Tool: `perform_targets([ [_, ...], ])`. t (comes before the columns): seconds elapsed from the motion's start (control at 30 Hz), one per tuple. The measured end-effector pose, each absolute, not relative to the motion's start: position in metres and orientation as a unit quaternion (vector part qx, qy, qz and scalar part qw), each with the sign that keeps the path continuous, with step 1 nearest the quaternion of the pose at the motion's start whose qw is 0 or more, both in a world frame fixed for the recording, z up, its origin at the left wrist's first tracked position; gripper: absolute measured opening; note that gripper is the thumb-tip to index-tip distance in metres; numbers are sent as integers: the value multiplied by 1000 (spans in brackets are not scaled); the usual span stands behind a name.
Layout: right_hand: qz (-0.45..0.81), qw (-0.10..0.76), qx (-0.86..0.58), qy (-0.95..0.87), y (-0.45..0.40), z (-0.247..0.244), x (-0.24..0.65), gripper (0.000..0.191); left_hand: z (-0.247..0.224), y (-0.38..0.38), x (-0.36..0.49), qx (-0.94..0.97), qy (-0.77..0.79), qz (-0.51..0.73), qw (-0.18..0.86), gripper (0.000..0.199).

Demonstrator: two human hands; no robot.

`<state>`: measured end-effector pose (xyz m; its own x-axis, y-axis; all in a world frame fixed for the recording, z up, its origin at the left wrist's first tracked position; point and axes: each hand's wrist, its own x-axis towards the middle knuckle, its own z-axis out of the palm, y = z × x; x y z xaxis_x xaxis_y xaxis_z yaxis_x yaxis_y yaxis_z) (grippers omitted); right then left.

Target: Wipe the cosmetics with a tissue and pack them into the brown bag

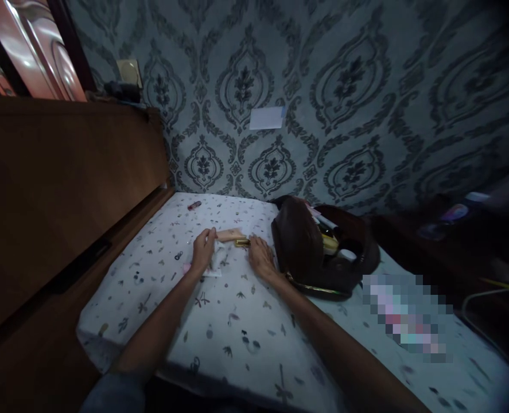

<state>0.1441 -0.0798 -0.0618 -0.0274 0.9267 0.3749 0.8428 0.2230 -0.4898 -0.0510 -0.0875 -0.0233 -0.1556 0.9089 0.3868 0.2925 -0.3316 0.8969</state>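
Note:
My left hand (203, 250) is closed, fingers curled, low over the printed bedsheet. A crumpled, whitish, see-through packet (218, 256) lies against its inner side; whether the fingers grip it is hidden. Just beyond the fingertips is a flat peach-coloured tube or packet (230, 234). My right hand (261, 257) rests palm down with its fingers stretched out. Its fingertips meet the end of a small shiny gold tube (242, 242), like a lipstick, lying on the sheet. Under my left wrist a bit of pink (187, 268) shows.
Right of my right hand stands a dark brown handbag (299, 244), open, with cosmetics and a yellow item (330, 245) inside. A small reddish tube (194, 205) lies near the wall. A wooden headboard (69, 189) borders the left. A pixelated patch covers something at right.

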Motion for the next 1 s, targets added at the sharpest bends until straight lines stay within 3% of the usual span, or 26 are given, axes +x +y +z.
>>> perform_targets([
  [0.23,167,393,-593,-682,-94,-64,147,18,-25,-91,-44,573,522,573,266,27],
  [0.4,294,482,-565,-602,-115,-71,135,32,-27,-106,-32,712,424,532,172,10],
  [0.57,389,554,-524,-517,-136,-71,124,45,-32,-120,-17,869,343,353,57,18],
  [0.73,427,579,-498,-484,-147,-62,122,43,-39,-119,-14,865,364,344,26,21],
  [0.87,439,574,-490,-487,-152,-54,121,35,-43,-113,-14,800,425,409,113,17],
  [1.0,434,569,-487,-500,-160,-49,121,27,-40,-104,-17,636,464,493,371,22],
])
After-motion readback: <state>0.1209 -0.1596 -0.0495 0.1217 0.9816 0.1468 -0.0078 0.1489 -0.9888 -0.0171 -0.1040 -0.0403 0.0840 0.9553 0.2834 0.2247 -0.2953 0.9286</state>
